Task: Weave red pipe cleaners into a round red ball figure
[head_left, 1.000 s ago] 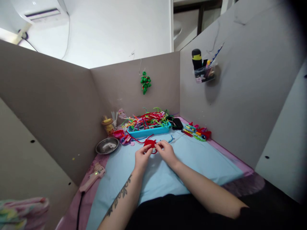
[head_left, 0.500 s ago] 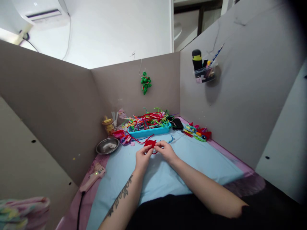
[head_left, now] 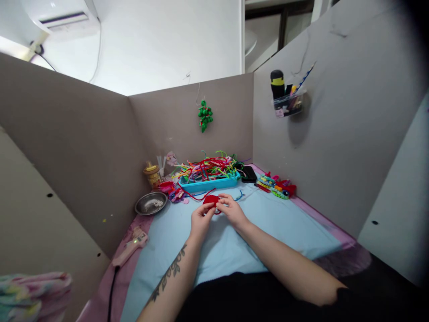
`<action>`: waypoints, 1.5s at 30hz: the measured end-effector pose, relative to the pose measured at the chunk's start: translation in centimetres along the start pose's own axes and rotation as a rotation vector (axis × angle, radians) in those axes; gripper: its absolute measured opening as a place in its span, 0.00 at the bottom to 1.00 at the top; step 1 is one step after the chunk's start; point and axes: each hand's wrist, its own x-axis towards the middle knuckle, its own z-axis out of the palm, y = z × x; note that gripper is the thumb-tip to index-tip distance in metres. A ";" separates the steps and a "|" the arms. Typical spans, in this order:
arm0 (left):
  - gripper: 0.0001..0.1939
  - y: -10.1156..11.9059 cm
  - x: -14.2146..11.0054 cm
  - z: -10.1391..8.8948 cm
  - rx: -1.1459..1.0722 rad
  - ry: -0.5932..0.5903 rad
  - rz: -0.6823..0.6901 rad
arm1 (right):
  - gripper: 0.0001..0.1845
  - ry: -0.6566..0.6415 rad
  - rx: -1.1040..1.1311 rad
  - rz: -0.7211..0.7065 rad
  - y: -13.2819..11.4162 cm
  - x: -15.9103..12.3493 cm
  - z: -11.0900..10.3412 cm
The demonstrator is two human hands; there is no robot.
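A: Hands?
B: Left hand (head_left: 201, 222), right hand (head_left: 233, 212), fingertips pinching the red piece (head_left: 210, 200); it's sitting over the cloth (head_left: 268, 230), nearer than the tray (head_left: 209, 184).
A: Risk?
B: Piece could be slipping if either pinch is easing; guessing the cord (head_left: 190, 195) beside it could be snagging if hands are shifting.

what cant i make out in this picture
All in the head view:
- Underside of the red piece: hidden by the left hand and right hand.
- Floor of the blue tray: covered by colourful strands.
- Pale bits in the metal bowl: too small.
- Multicoloured cloth: cut off by the left edge.
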 end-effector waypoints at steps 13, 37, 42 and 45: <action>0.17 -0.6 0.0 0.2 -0.069 -0.037 -0.050 | 0.09 0.039 0.026 -0.005 -0.4 -0.3 0.0; 0.14 -0.5 0.2 -0.5 0.127 0.137 0.060 | 0.18 0.052 0.443 0.282 0.2 0.4 -0.2; 0.12 -0.2 -0.1 0.0 0.151 0.029 0.055 | 0.16 0.007 0.483 0.334 -0.3 0.1 0.0; 0.11 0.0 -0.1 -0.1 0.150 -0.002 0.052 | 0.16 -0.006 0.503 0.357 -0.3 0.1 0.1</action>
